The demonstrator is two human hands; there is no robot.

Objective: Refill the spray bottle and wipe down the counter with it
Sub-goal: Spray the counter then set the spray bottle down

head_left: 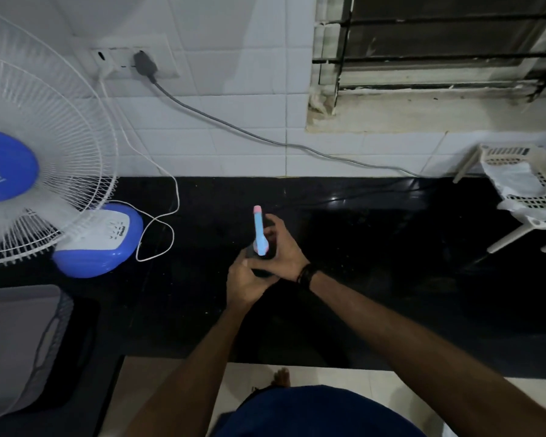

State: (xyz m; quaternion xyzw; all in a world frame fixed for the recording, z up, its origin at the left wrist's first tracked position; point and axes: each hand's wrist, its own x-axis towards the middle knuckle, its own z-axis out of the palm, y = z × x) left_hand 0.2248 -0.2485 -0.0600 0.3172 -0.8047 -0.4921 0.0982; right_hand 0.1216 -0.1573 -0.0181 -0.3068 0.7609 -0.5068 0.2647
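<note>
Nearest me, my left hand (245, 279) was wrapped around the dark body of the spray bottle (260, 234), held over the black counter (375, 263). My right hand (282, 247) was closed on its blue spray head. My worry was a slipped twist tipping the bottle and sending liquid toward the table fan (44, 171) and its white cord (158, 234) just left.

Two hands, the left hand (245, 280) and the right hand (281, 247), meet on one spray bottle (259, 230) with a blue and pink head. On the bench (375, 279) stand one table fan (44, 171) and one white plastic rack (520, 190), with one grey bag (16, 345) at its left edge. Two cables leave the one wall socket (133, 61): one grey cable (265, 138) and one white cable (158, 216).
</note>
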